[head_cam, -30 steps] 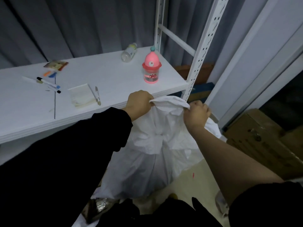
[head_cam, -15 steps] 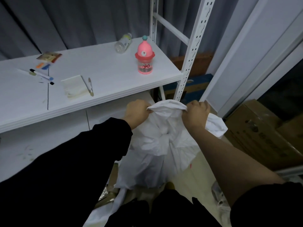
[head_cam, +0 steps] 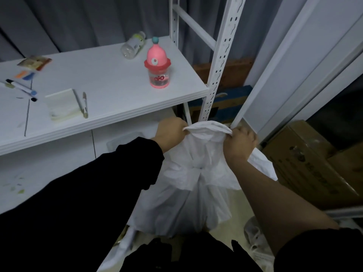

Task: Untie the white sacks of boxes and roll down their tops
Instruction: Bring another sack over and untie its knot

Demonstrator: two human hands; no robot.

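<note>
Sack [head_cam: 196, 197] work is judged to be at an early stage. One white sack stands on the floor below the right front corner of the desk [head_cam: 110, 89], close to the white shelf post [head_cam: 218, 71]. Its gathered top is gripped from both sides: the left hand [head_cam: 171, 131] is curled round the fabric on the left, the right hand [head_cam: 238, 143] is clenched on the fabric on the right, and a short span of bunched cloth is stretched between them. The hands are held apart.

Lower down, at the neck, the fabric is seen to be cinched into a tight waist with a knot-like bunch [head_cam: 198, 169]. From this it is judged that the tie is not yet undone; what binds it cannot be made out. No part of the top is rolled down, and no boxes are visible inside.

Left to be done, as far as can be judged: the neck is to be loosened, the mouth opened, and the top rolled down. A second heap of white material [head_cam: 255, 238] is seen on the floor at the lower right; whether it is another sack cannot be told. Cardboard boxes [head_cam: 314, 165] are stacked at the right.
</note>
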